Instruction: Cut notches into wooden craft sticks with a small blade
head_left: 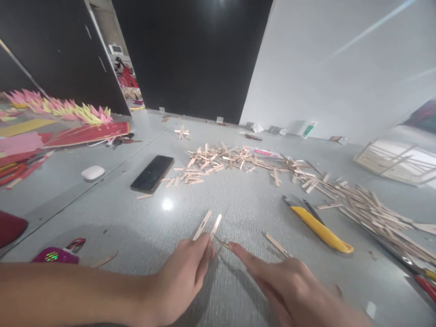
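My left hand (190,268), low in the middle of the head view, is closed on a pale wooden stick (216,225) that points up and away. Beside it another stick with a slot in it (203,225) slants past the fingers; whether the hand holds that one too is unclear. My right hand (279,277) is just to the right, index finger stretched out, its tip at a thin greenish strip (223,244) that runs to the held stick. The strip's end lies at the fingertips. The right thumb is hidden. A loose stick (276,244) lies behind the right hand.
Sticks are heaped at the centre (218,161) and right (374,211). A phone (152,174) and white case (93,172) lie left, a yellow cutter (320,229) right, scissors (407,261) at the right edge. A purple device (56,255) sits beyond my left forearm.
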Demonstrator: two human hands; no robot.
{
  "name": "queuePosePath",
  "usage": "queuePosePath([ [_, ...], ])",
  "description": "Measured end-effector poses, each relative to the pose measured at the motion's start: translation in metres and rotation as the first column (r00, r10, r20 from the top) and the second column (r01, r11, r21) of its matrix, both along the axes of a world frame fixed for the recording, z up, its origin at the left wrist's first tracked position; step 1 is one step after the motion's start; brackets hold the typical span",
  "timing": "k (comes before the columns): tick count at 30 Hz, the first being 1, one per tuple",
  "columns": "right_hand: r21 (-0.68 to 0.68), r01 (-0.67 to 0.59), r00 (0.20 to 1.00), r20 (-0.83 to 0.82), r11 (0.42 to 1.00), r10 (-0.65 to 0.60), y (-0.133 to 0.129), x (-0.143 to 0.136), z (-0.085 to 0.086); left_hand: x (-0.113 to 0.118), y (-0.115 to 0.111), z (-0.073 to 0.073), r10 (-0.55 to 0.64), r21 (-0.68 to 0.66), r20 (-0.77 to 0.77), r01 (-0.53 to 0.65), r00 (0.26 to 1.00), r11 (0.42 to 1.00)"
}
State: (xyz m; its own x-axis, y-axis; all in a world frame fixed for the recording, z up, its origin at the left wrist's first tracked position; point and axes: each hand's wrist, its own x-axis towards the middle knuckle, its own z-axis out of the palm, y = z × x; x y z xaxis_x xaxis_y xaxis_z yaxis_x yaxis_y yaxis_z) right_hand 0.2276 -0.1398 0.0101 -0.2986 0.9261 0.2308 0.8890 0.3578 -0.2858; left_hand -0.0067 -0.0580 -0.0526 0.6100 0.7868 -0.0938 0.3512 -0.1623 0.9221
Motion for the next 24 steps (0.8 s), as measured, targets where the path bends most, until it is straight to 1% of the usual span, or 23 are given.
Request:
queuePosePath([
  [1,-0.009,-0.020,1.000,0.021,1.000,0.020,0.001,0.001,-0.001,0.000,0.000,0.002,-0.001,-0.004,-0.006,0.001,1.000,1.000],
  [3,-0.063,-0.119,0.992,0.027,0.991,0.121,0.011,0.009,-0.007,-0.001,0.000,0.007,0.005,0.003,-0.018,-0.005,1.000,1.000],
  [6,-0.130,-0.273,0.962,-0.047,0.953,0.269,0.032,0.029,-0.020,-0.001,0.000,0.014,0.016,0.040,-0.036,-0.015,0.999,0.999],
  [8,-0.139,-0.319,0.948,-0.061,0.938,0.313,0.039,0.035,-0.023,0.000,0.000,0.016,0.036,0.057,-0.041,-0.034,0.998,0.998],
  [10,-0.123,-0.264,0.964,-0.052,0.957,0.259,0.038,0.030,-0.019,0.002,0.001,0.016,0.056,0.055,-0.035,-0.054,0.998,0.997],
  [12,-0.132,-0.156,0.987,-0.048,0.979,0.151,0.030,0.017,-0.008,0.004,0.001,0.013,0.065,0.027,-0.020,-0.064,0.998,0.998],
  [14,-0.176,-0.084,0.996,-0.055,0.981,0.075,0.023,0.006,0.004,0.005,0.001,0.010,0.071,-0.024,0.003,-0.071,0.997,0.997],
  [16,-0.223,-0.045,0.998,-0.057,0.974,0.033,0.021,0.002,0.012,0.005,0.000,0.006,0.076,-0.085,0.022,-0.074,0.997,0.994],
  [18,-0.230,-0.042,0.997,-0.068,0.972,0.027,0.027,0.007,0.013,0.004,0.000,0.004,0.076,-0.133,0.034,-0.071,0.997,0.989],
  [20,-0.219,-0.080,0.994,-0.087,0.972,0.063,0.035,0.016,0.010,0.003,-0.001,0.001,0.072,-0.160,0.045,-0.064,0.996,0.985],
  [22,-0.185,-0.136,0.989,-0.090,0.973,0.121,0.041,0.024,0.002,0.002,-0.001,-0.001,0.073,-0.172,0.055,-0.063,0.996,0.983],
  [24,-0.159,-0.190,0.981,-0.068,0.969,0.181,0.042,0.028,-0.007,0.003,0.000,-0.004,0.076,-0.177,0.064,-0.064,0.995,0.982],
])
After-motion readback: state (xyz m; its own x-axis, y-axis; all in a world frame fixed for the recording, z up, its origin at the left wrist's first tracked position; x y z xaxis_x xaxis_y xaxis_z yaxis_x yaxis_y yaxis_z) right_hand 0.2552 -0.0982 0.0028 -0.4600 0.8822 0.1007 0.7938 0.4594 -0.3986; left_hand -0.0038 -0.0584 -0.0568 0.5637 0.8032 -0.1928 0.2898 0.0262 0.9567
